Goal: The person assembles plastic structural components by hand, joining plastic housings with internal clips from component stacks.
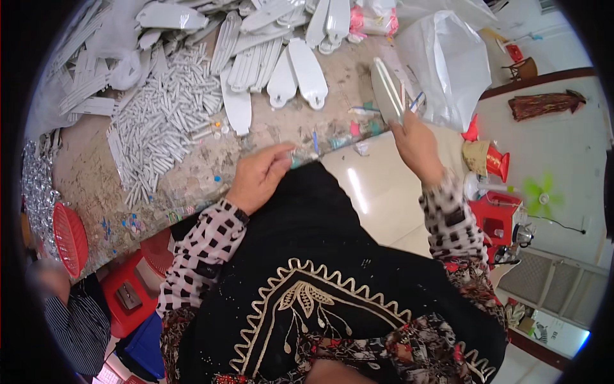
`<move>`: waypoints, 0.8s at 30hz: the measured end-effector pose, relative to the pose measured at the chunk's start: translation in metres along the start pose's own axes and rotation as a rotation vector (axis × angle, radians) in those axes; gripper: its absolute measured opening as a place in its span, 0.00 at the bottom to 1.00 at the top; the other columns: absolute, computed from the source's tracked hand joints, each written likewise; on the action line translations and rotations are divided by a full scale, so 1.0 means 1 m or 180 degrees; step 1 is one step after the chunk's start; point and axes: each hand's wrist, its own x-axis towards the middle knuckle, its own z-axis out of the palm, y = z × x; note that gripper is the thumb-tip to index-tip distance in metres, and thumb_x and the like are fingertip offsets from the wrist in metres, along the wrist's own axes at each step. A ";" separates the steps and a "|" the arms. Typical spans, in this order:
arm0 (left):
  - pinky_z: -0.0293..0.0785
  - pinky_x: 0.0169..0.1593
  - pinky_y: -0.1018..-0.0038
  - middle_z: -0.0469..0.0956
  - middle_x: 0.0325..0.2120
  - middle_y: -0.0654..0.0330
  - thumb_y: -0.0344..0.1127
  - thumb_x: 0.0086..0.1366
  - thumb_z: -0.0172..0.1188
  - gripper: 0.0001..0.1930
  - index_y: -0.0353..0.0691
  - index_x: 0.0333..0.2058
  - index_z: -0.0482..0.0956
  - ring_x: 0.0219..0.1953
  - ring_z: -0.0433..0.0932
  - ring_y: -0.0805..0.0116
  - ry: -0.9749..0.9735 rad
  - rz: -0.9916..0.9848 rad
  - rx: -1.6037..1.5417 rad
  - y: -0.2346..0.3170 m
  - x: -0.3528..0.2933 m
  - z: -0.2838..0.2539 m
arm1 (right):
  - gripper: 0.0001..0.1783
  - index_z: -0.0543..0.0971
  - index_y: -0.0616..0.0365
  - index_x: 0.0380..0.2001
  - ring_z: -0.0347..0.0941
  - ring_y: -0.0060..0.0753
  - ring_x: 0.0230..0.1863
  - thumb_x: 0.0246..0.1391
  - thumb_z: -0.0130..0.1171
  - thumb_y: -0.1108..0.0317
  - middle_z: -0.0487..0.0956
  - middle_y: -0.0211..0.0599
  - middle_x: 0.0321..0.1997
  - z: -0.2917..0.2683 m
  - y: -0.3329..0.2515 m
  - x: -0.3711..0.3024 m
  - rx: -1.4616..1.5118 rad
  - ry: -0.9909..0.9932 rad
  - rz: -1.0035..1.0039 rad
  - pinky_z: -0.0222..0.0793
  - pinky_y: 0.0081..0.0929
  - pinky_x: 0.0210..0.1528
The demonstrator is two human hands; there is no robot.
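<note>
My right hand (417, 146) is closed on the lower end of a long white plastic piece (386, 88), which stands up from the fingers beside the translucent plastic bag. My left hand (257, 176) hovers at the table's front edge above my lap, thumb and forefinger brought together. Whatever small thing may sit between those fingertips is too hidden to make out. Ahead of the left hand lie flat white plastic pieces (308, 72) with rounded ends, overlapping in a pile. To its left spreads a heap of small whitish rods (167, 109).
The worn table (192, 185) carries more white parts and clear bags at the back left. A plastic bag (448, 70) stands at the right. A red basket (69, 240) leans at the left edge, near another person in a striped garment (80, 326). Red stools (125, 291) stand below.
</note>
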 end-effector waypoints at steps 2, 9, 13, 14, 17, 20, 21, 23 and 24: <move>0.74 0.37 0.72 0.80 0.29 0.54 0.36 0.64 0.57 0.13 0.38 0.46 0.78 0.31 0.80 0.62 0.0046 -0.0053 0.0166 -0.001 0.000 0.001 | 0.19 0.71 0.65 0.33 0.73 0.51 0.25 0.60 0.48 0.56 0.76 0.50 0.22 -0.064 -0.035 0.018 0.0654 0.0230 0.0178 0.68 0.41 0.31; 0.74 0.37 0.72 0.79 0.28 0.53 0.35 0.64 0.57 0.13 0.37 0.45 0.78 0.31 0.79 0.61 0.0074 -0.0016 0.0084 0.008 -0.007 0.000 | 0.18 0.74 0.57 0.32 0.66 0.21 0.20 0.58 0.51 0.52 0.75 0.31 0.21 -0.175 0.016 0.139 0.2092 -0.0130 0.0225 0.62 0.22 0.21; 0.74 0.36 0.72 0.79 0.28 0.54 0.35 0.65 0.56 0.12 0.36 0.44 0.78 0.31 0.79 0.61 0.0138 0.0061 0.0140 0.009 -0.002 -0.001 | 0.54 0.35 0.53 0.70 0.55 0.71 0.64 0.55 0.36 0.27 0.52 0.67 0.67 -0.269 0.059 0.265 0.3072 -0.0329 -0.0449 0.59 0.59 0.65; 0.74 0.36 0.72 0.79 0.28 0.54 0.35 0.65 0.56 0.12 0.36 0.44 0.78 0.31 0.79 0.61 0.0138 0.0038 0.0148 0.009 -0.001 -0.001 | 0.47 0.34 0.36 0.68 0.78 0.62 0.29 0.56 0.40 0.30 0.75 0.62 0.46 -0.269 0.051 0.293 0.3658 0.0447 0.0202 0.81 0.50 0.25; 0.74 0.37 0.71 0.79 0.30 0.53 0.35 0.65 0.56 0.12 0.37 0.44 0.78 0.31 0.79 0.60 0.0077 -0.0003 0.0005 0.012 0.009 -0.002 | 0.22 0.64 0.51 0.50 0.77 0.42 0.32 0.54 0.49 0.55 0.78 0.51 0.44 -0.177 0.076 0.342 0.0332 0.1302 -0.2151 0.76 0.33 0.31; 0.74 0.38 0.70 0.80 0.31 0.53 0.35 0.64 0.57 0.11 0.37 0.43 0.78 0.32 0.79 0.59 0.0259 0.0002 0.0059 -0.001 -0.004 -0.003 | 0.18 0.78 0.59 0.44 0.77 0.43 0.37 0.48 0.61 0.65 0.79 0.44 0.37 -0.064 -0.089 0.207 0.0661 -0.0382 -0.0988 0.73 0.34 0.39; 0.74 0.38 0.70 0.80 0.31 0.53 0.35 0.64 0.56 0.11 0.37 0.43 0.78 0.33 0.79 0.58 0.0223 0.0030 0.0039 -0.001 -0.003 -0.003 | 0.27 0.72 0.58 0.52 0.78 0.45 0.37 0.51 0.61 0.56 0.79 0.46 0.38 -0.023 -0.102 0.172 0.0607 -0.0113 -0.1024 0.73 0.39 0.39; 0.74 0.39 0.70 0.80 0.32 0.53 0.35 0.65 0.56 0.11 0.37 0.42 0.78 0.33 0.79 0.57 0.0207 0.0021 0.0031 -0.004 -0.002 -0.002 | 0.45 0.62 0.66 0.59 0.74 0.57 0.48 0.49 0.59 0.42 0.76 0.58 0.47 0.014 -0.122 0.117 0.0600 -0.0305 -0.1216 0.68 0.44 0.51; 0.74 0.38 0.70 0.80 0.32 0.53 0.35 0.64 0.57 0.11 0.37 0.42 0.78 0.32 0.79 0.59 0.0221 0.0204 0.0126 -0.006 -0.001 -0.001 | 0.46 0.61 0.69 0.60 0.72 0.59 0.51 0.48 0.61 0.44 0.73 0.62 0.51 0.021 -0.133 0.098 0.0662 -0.0346 -0.1213 0.67 0.44 0.53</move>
